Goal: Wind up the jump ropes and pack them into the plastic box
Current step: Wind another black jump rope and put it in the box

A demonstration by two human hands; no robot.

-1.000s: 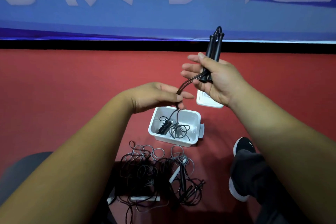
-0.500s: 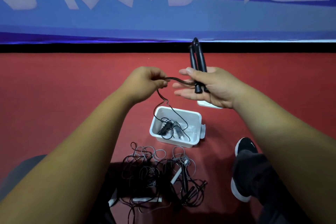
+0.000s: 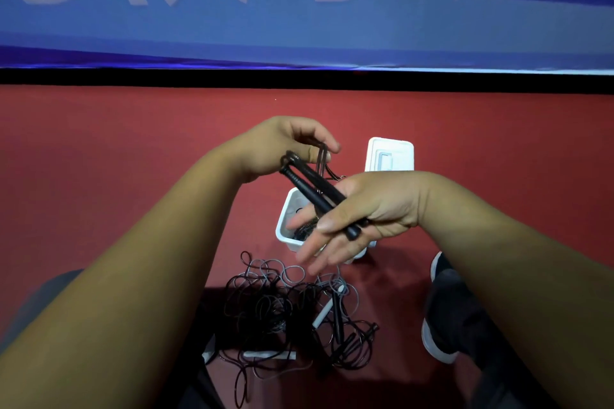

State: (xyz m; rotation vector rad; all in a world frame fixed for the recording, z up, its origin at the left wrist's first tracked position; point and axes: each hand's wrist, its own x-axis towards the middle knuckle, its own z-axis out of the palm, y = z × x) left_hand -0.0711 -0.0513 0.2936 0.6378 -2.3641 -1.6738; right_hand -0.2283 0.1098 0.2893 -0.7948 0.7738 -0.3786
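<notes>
Clamping two black handles [image 3: 315, 191] side by side under its thumb, the right hand [image 3: 368, 212] keeps its four fingers spread straight above the one white plastic box [image 3: 285, 219]. The box sits on the red floor [image 3: 133, 159] with one wound rope [image 3: 304, 232] inside. The left hand [image 3: 282, 146] pinches a few loops of black cord [image 3: 321, 156] beside the handle tips. One lid [image 3: 390, 154] lies beyond the box, and one tangled pile of jump ropes [image 3: 285, 309] lies before it. Half a second ago the handles stood upright; now they slant toward the left hand.
</notes>
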